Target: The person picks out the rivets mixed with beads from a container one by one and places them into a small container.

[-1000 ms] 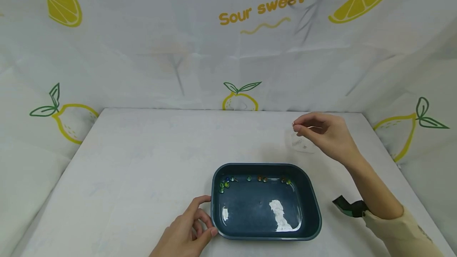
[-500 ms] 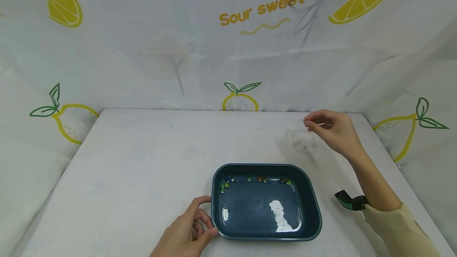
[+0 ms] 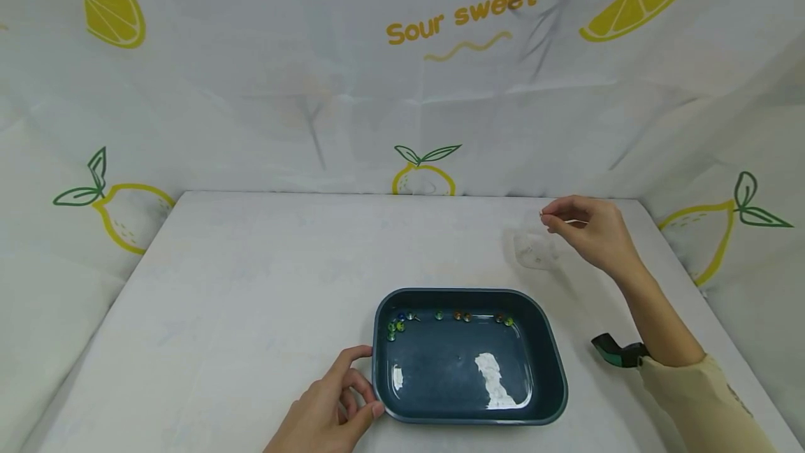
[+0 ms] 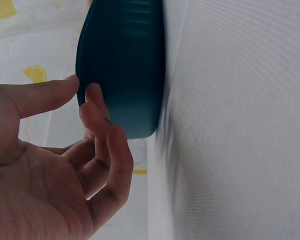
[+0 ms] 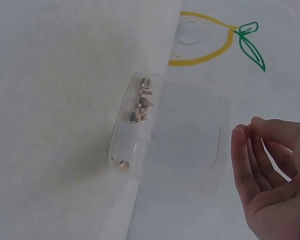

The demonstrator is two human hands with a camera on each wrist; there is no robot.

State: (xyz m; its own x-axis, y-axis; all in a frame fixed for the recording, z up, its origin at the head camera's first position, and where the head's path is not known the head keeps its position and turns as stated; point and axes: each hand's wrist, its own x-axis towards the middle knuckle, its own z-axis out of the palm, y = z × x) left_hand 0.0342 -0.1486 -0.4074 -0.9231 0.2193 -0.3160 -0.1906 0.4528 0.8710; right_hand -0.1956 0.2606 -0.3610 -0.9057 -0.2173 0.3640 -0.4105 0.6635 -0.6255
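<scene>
My right hand [image 3: 588, 233] is raised above a small clear plastic box [image 3: 531, 252], with thumb and fingertips pinched together. A tiny pale, shiny thing [image 3: 542, 212] shows at those tips in the head view; its kind cannot be made out. Several small silvery metal pieces [image 5: 135, 117] that look like tacks lie in the box. With thumb and index fingertip, my left hand [image 3: 330, 400] touches the left side of a dark teal tray [image 3: 468, 419]; its other fingers curl loosely. Several glass marbles [image 3: 439, 314] lie along the tray's far edge and far left corner.
A small thin metal piece [image 3: 417, 319] lies among the tray's marbles. The white table [image 3: 220, 313] meets fabric printed with lemons behind and at both sides. A black strap end [image 3: 619, 353] sticks out from the right wrist.
My right hand has moved right and slightly back above the clear box, its fingertips still together, leaving more of the box in sight. My left hand, the tray and the marbles have stayed put.
</scene>
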